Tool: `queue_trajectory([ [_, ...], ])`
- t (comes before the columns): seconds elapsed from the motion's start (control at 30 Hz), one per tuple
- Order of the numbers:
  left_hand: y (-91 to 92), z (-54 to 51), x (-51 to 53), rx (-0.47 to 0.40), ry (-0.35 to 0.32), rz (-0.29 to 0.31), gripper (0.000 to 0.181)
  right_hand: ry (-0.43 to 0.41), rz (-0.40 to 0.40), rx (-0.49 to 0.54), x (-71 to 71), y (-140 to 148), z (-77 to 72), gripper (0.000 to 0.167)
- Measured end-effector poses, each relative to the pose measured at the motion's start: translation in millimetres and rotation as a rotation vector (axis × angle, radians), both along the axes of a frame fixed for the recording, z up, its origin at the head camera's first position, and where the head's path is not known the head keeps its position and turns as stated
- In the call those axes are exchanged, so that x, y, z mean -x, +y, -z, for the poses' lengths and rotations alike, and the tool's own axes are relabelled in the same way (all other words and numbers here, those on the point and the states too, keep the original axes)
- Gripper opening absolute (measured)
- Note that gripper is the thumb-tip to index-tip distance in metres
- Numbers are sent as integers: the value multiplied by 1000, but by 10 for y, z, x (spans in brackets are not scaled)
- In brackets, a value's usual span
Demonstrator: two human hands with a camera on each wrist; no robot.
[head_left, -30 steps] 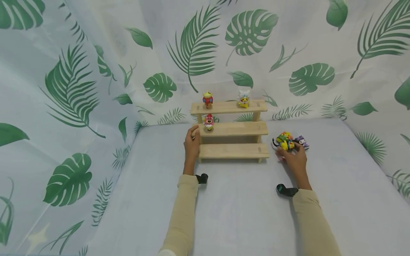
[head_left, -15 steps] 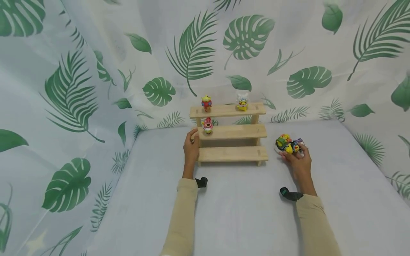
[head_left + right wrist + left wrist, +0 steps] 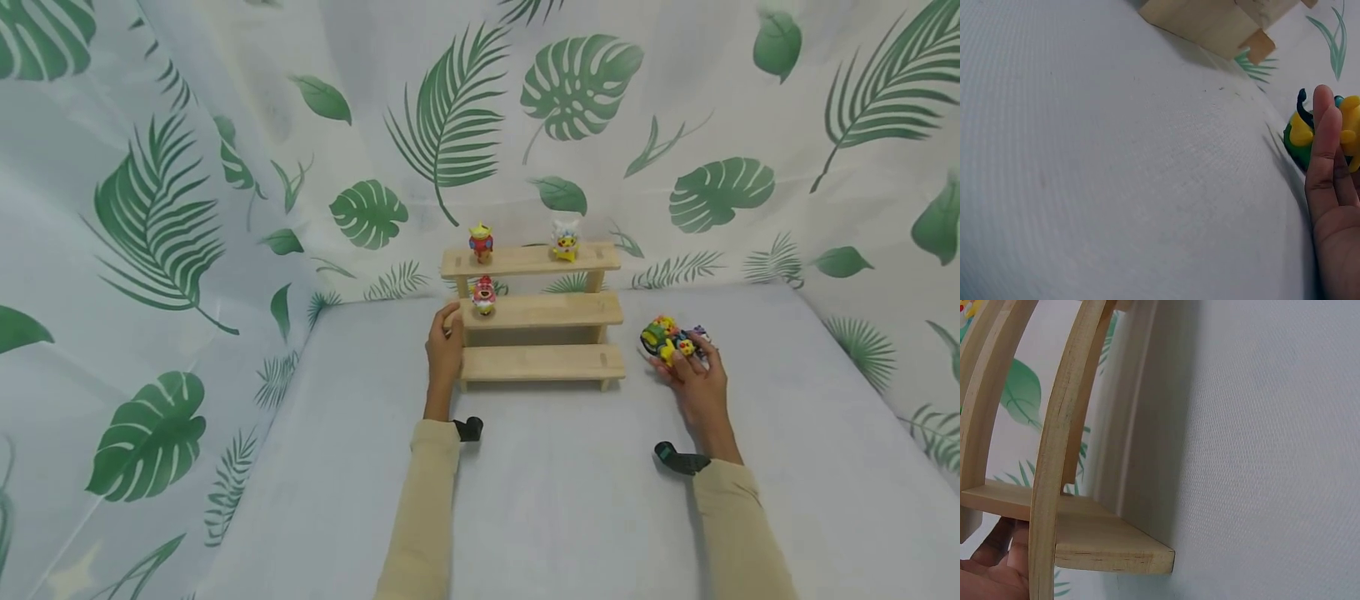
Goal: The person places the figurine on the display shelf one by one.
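I'm gripping the stand (image 3: 551, 310), mid-frame, w/ L hand (image 3: 444, 354); R hand (image 3: 699, 392) is loosely cupping figs (image 3: 667, 337), centre-right, can't tell if pinched. Prob. selecting one; next move's needing a firm pinch.

Beyond the fingers (image 3: 1322, 156) there is a back wall (image 3: 510, 204) of white sheet, printed with green palm fronds and broad split leaves. Two similar walls stand to the sides of the fingers: the left wall (image 3: 247, 50) looks slightly bluish and wrinkled, the right wall (image 3: 888, 308) more greyish. Below the fingers spreads a whitish tabletop (image 3: 570, 492), finely textured. The light is soft.
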State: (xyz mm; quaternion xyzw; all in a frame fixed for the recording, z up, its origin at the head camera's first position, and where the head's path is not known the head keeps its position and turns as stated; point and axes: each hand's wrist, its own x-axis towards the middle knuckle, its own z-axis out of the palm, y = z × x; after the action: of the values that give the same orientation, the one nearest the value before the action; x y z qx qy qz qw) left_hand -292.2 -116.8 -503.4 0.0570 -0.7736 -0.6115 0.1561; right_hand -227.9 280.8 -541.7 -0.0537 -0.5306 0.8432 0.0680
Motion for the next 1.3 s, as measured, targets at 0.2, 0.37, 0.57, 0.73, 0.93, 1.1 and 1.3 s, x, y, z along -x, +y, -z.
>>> queue_trajectory([
  [0.2, -13, 9, -27, 3, 12, 6, 32, -137, 40, 5, -23, -29, -72, 81],
  [0.37, -10, 19, -14, 4, 8, 8, 33, -148, 76, 83, -26, -35, -86, 68],
  [0.57, -3, 8, 1, 13, 6, 0, 32, -113, 75, 228, -26, -30, -69, 62],
  [0.73, -12, 5, -2, 19, 2, -9, 32, -95, 77, 292, -17, -66, -106, 37],
  [0.93, -25, -3, 13, 15, 3, 7, 33, -80, 111, 338, 48, -171, -265, 38],
  [1.1, -28, -16, 27, -3, 3, 17, 34, 54, 83, 381, 138, -320, -436, 33],
  [1.3, -20, 25, -2, -4, -3, 9, 33, 203, -41, 300, 225, -549, -631, 31],
])
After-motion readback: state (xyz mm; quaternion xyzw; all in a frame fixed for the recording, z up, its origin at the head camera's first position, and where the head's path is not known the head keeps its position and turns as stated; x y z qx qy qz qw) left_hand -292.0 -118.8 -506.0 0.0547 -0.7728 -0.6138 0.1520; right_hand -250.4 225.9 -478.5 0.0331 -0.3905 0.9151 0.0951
